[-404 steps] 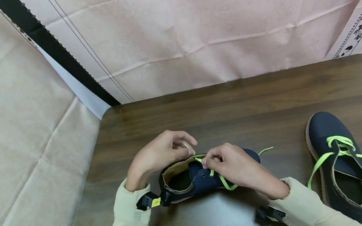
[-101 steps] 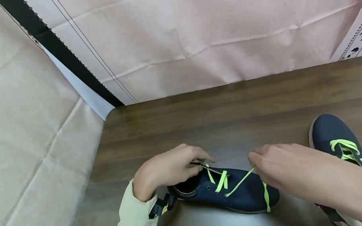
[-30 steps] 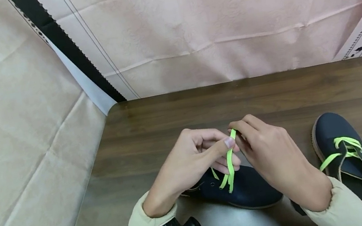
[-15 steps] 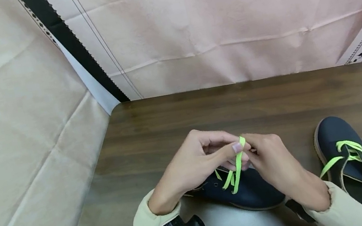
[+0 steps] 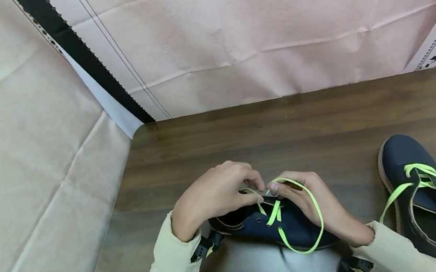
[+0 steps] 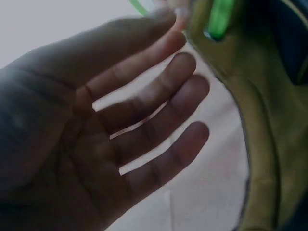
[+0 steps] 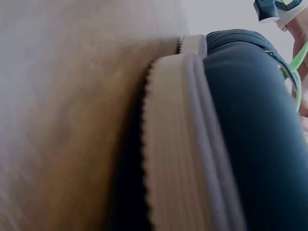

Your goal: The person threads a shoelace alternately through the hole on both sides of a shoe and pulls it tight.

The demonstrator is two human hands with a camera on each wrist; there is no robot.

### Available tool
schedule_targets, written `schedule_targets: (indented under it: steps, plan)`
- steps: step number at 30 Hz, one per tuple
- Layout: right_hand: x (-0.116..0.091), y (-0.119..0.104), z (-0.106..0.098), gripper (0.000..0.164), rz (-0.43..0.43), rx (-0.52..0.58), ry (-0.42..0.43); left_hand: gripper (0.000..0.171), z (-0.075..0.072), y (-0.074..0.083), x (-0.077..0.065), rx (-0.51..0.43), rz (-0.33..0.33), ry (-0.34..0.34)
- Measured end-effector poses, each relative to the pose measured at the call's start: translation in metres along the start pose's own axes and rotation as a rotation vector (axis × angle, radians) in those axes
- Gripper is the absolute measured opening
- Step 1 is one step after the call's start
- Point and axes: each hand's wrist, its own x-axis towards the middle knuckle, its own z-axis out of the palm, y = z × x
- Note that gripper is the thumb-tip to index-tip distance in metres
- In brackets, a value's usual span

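Note:
A navy shoe (image 5: 260, 228) lies on its sole in front of me, toe to the right, with a neon green shoelace (image 5: 320, 215) partly threaded through its eyelets. My left hand (image 5: 219, 191) is over the shoe's opening, thumb and index finger pinching the lace at the far eyelet edge. In the left wrist view its other fingers (image 6: 163, 110) spread loosely beside the shoe's tan lining (image 6: 262, 159). Across the tongue, my right hand (image 5: 309, 193) pinches the same lace near its end, and a long loop hangs over the hand. The exact fingertip contact is partly hidden.
A second navy shoe (image 5: 424, 201) with green laces stands on the right of the brown wooden table (image 5: 307, 120), toe pointing away. Pale cloth (image 5: 247, 28) hangs behind the table. In the right wrist view the first shoe's beige ridged sole (image 7: 168, 144) is close up.
The raised lace has come down to the shoe's far eyelet edge with both hands. The left hand has turned palm down, and the lace now loops over the right hand. Earlier, lace was pulled out rightward.

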Motion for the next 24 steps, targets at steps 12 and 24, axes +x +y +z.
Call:
schedule_targets:
  steps: [12, 24]
  plan:
    - [0.001, 0.008, 0.0, 0.014, 0.235, 0.214, -0.039, 0.007, 0.011, -0.014, 0.013, 0.02, 0.12, -0.021]
    - [0.008, 0.004, -0.003, 0.023, 0.265, 0.162, -0.187, 0.009, 0.013, -0.015, 0.013, 0.05, 0.111, -0.004]
